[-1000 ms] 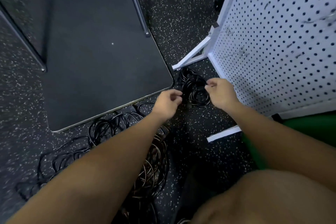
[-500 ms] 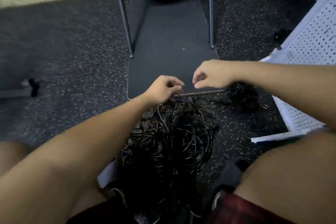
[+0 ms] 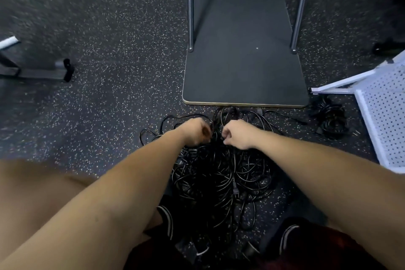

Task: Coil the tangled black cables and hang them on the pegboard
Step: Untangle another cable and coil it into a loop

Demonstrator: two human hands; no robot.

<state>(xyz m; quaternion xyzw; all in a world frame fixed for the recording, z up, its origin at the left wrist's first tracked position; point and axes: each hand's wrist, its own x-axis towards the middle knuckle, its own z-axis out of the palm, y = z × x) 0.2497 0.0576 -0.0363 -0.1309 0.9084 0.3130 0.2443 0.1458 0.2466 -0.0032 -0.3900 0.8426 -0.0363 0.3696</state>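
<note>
Both hands are down in the far edge of the tangle (image 3: 221, 173), a big heap of black cables on the speckled floor (image 3: 109, 50), near centre, between the person's legs.

Left hand (image 3: 195, 131): fingers curled, at the top of the heap; motion-blurred, so cannot tell whether it actually holds a strand.

Right hand (image 3: 237, 133): fingers curled tight, thumb and forefinger pinching a cable at the heap's top edge. The two hands are just beside each other, a few strands running up between them.

Loose loops of cable trail out to the left of the heap and toward the far side, up to the mat edge.

Coil (image 3: 331, 119): a smaller bundle of black cable lying on the floor to the right, apart from the heap, just beside the pegboard (image 3: 385, 116).

The pegboard is white, at the right edge, standing on white feet; only its lower left corner is in view.

Mat (image 3: 243, 61): dark, far centre, just beyond the heap, with two metal legs (image 3: 190, 17) standing on it.

Dark bracket (image 3: 43, 71) on the floor, far left.
</note>
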